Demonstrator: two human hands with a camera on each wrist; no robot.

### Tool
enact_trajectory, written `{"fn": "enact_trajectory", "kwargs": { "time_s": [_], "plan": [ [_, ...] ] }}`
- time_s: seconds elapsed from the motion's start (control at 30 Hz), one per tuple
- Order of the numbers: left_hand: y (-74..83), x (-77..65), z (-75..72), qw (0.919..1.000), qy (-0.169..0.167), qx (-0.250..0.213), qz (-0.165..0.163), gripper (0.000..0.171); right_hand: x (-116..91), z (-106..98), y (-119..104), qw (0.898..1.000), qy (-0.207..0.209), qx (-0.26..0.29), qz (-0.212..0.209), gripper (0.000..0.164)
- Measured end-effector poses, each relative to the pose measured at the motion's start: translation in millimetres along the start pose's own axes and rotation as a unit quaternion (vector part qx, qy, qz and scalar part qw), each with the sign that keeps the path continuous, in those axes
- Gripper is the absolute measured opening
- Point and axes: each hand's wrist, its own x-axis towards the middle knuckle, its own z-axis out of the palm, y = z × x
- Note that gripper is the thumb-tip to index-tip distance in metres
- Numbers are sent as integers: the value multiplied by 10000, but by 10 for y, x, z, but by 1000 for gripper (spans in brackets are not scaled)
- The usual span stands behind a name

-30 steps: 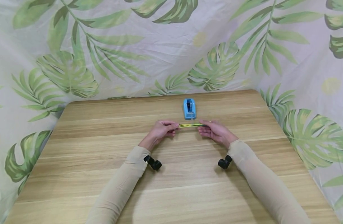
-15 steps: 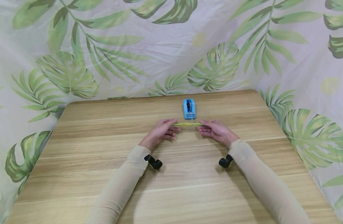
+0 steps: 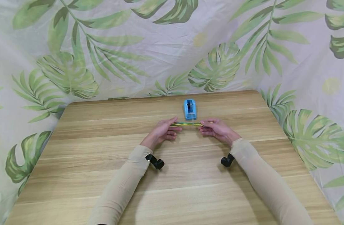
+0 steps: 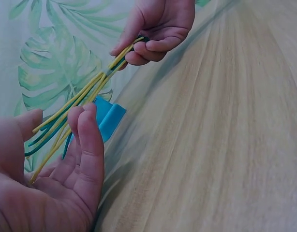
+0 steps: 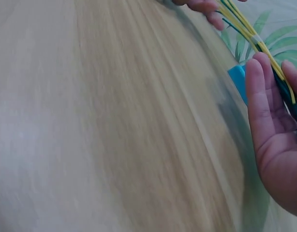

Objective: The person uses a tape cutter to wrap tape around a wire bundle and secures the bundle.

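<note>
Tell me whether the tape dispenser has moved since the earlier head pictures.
No: the tape dispenser keeps its place near the back edge of the table.

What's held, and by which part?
Bundled thin yellow and green strands: the right hand pinches one end; whether the left hand grips the other is unclear.

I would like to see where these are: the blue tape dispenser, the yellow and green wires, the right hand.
Blue tape dispenser (image 3: 190, 110): head view, middle of its body.
Yellow and green wires (image 4: 101, 79): left wrist view, stretch between hands.
Right hand (image 5: 279, 150): right wrist view, palm.
</note>
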Motion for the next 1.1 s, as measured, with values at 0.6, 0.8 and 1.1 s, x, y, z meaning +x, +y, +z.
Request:
{"fn": "enact_trajectory", "kwargs": {
  "time_s": [0.6, 0.8, 1.1],
  "plan": [
    [-61, 33, 15, 9984, 111, -304, 469, 12, 55, -9, -3, 9895, 86, -1298, -629, 22],
    [-73, 39, 8, 9970, 96, -471, 605, 7, 59, 21, -39, 9896, 174, -1330, -513, 36],
    [-107, 65, -13, 9944, 5, -689, 801, 13, 54, 10, -47, 9935, 322, -1060, -269, 45]
  ]
}}
